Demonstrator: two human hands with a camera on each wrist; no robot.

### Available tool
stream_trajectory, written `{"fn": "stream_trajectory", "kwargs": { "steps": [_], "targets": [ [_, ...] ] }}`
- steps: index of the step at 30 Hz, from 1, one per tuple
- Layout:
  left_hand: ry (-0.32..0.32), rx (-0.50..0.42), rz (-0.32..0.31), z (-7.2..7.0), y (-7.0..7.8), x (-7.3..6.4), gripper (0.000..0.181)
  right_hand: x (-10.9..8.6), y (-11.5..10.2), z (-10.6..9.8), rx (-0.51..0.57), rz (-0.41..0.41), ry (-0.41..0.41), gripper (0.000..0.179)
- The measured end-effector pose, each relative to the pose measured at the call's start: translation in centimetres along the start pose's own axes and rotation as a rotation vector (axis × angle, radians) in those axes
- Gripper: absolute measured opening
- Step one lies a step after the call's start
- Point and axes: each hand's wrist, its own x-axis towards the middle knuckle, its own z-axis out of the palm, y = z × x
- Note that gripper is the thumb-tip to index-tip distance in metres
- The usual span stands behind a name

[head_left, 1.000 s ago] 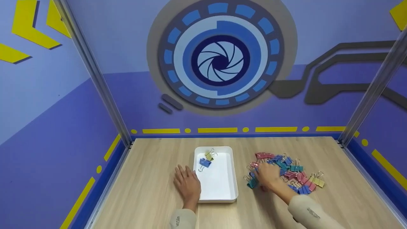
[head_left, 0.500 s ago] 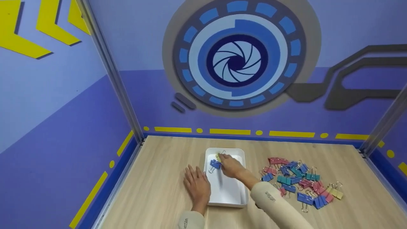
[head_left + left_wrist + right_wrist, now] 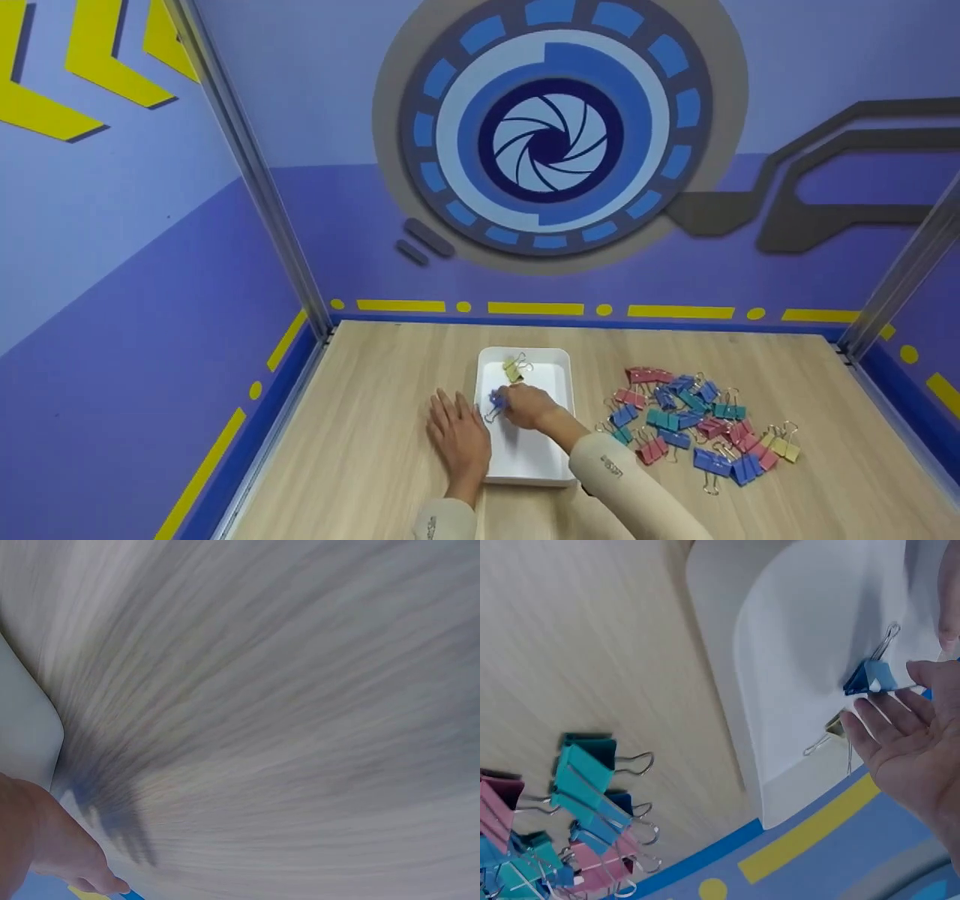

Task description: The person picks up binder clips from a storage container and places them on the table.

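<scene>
My right hand (image 3: 529, 409) is inside the white tray (image 3: 551, 474), its thumb and fingers at a blue binder clip (image 3: 871, 676). One wire handle of that clip runs in between thumb and fingers in the right wrist view; the other points away from the hand. Beyond it in the tray lies a yellow binder clip (image 3: 513, 369). Flat on the table along the tray's left side rests my left hand (image 3: 461, 442), fingers straight and slightly spread. The left wrist view shows only part of that hand (image 3: 60, 840) and a tray corner (image 3: 26, 712).
Right of the tray is a loose pile of binder clips in blue, teal (image 3: 663, 419), pink (image 3: 651, 450) and yellow (image 3: 786, 448). A wooden tabletop (image 3: 375, 420) carries everything. Behind it stands a painted purple wall (image 3: 330, 225), with metal posts (image 3: 247, 165) at the corners.
My right hand has gone from the clip pile across to the tray, first near the yellow clip, then to the blue one, which has shifted slightly toward me. The left hand stays put.
</scene>
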Motion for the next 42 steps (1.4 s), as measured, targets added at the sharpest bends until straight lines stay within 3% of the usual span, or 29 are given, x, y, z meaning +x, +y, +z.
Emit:
{"fn": "stream_trajectory", "kwargs": {
  "steps": [9, 15, 17, 22, 29, 35, 38, 42],
  "targets": [
    [-0.028, 0.034, -0.008, -0.3, -1.1, 1.0, 0.050, -1.0, 0.9, -0.5, 0.023, -0.039, -0.044, 0.013],
    [-0.022, 0.035, -0.021, -1.0, -1.9, 1.9, 0.050, -2.2, 0.5, -2.0, -0.005, -0.056, -0.195, 0.037],
    [-0.020, 0.022, -0.016, -1.2, -1.9, 1.9, 0.049, -2.9, 0.5, -2.1, 0.006, -0.067, -0.210, 0.042],
    [-0.027, 0.014, -0.020, -1.4, -1.5, 1.7, 0.049, -4.5, 0.9, -1.8, 0.018, -0.096, -0.142, 0.035],
    [-0.070, 0.028, -0.034, -1.1, -0.8, 1.2, 0.051, -5.9, 1.3, -1.3, 0.027, -0.001, -0.132, 0.025],
    [-0.060, 0.027, -0.017, -1.1, -0.2, 0.7, 0.050, -7.0, 1.6, -1.3, 0.094, 0.076, -0.118, 0.022],
    [-0.057, 0.028, -0.017, -1.1, 0.1, 0.3, 0.050, -7.7, 1.8, -1.3, 0.104, 0.063, -0.052, 0.022],
    [-0.047, 0.006, -0.003, -1.0, 0.5, -0.3, 0.049, -9.1, 2.0, -1.7, 0.080, -0.007, 0.117, 0.021]
  ]
}}
